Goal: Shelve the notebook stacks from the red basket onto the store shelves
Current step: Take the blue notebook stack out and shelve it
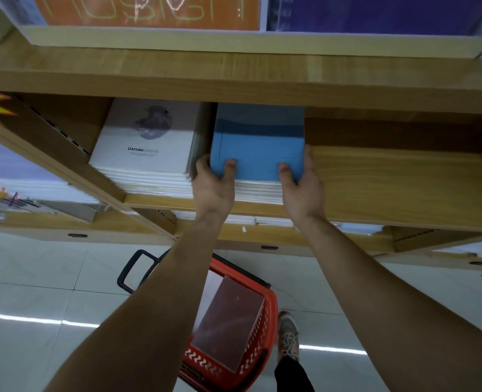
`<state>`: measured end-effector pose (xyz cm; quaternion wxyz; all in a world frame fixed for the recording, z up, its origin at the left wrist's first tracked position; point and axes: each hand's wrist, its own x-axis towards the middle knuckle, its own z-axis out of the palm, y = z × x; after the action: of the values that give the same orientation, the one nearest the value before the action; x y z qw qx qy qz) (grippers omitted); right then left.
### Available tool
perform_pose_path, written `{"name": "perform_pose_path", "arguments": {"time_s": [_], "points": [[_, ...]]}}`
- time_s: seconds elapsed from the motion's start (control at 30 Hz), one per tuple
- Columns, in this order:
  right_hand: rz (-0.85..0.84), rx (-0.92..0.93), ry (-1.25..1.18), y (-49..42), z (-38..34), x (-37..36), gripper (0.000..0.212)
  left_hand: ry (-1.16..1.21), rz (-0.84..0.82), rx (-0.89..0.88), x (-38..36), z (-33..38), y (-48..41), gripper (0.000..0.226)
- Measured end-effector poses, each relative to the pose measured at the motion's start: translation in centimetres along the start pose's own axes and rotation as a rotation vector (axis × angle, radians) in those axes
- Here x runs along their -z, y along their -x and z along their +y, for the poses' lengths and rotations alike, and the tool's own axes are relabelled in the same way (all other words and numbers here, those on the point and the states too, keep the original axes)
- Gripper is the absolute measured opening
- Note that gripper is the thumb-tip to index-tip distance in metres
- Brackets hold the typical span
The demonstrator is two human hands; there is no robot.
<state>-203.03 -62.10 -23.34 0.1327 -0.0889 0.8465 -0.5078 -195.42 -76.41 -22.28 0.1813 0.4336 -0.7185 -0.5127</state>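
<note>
A stack of blue-covered notebooks (258,142) rests on the wooden shelf (389,182), pushed partway into the shelf bay. My left hand (213,185) grips its near left corner and my right hand (302,188) grips its near right corner, thumbs on the top cover. Right beside it on the left lies a stack of white notebooks (146,142) with a dark round picture on the cover. Below my arms the red basket (262,352) stands on the floor, with a stack of dark brown-red notebooks (228,321) in it.
The shelf board to the right of the blue stack shows bare wood. A shelf above (234,80) overhangs the bay. Lower shelves hold more white stock (36,190). The basket's black handle (133,270) sticks out left. A shoe (287,338) stands on the tiled floor by the basket.
</note>
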Motion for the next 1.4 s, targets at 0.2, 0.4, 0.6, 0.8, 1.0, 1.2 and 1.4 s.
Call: {"name": "perform_pose_path", "arguments": {"time_s": [0.2,0.4,0.6,0.8,1.0,1.2,1.4], "points": [[0.011,0.01,0.018,-1.1,0.1,-0.5,0.056,0.052,0.008,0.026,-0.8,-0.1,-0.5,0.045],[-0.012,0.061,0.102,-0.4,-0.1,0.2,0.066,0.096,-0.077,0.027,0.3,0.0,0.0,0.06],[-0.058,0.171,0.334,0.7,0.2,0.2,0.064,0.084,-0.123,-0.048,0.3,-0.2,0.2,0.064],[-0.087,0.076,0.322,4.0,-0.4,0.5,0.073,-0.023,-0.222,-0.004,3.0,-0.5,2.2,0.064],[-0.153,0.054,0.529,14.2,3.9,-3.2,0.067,-0.466,-0.352,-0.079,11.2,-9.5,7.2,0.055],[-0.481,-0.053,0.764,19.3,11.5,-10.9,0.072,-0.846,-0.488,0.07,17.1,-24.0,8.3,0.056],[-0.625,-0.042,0.912,19.1,21.7,-18.4,0.074,-0.928,-0.545,0.14,16.8,-36.6,8.6,0.07]]}}
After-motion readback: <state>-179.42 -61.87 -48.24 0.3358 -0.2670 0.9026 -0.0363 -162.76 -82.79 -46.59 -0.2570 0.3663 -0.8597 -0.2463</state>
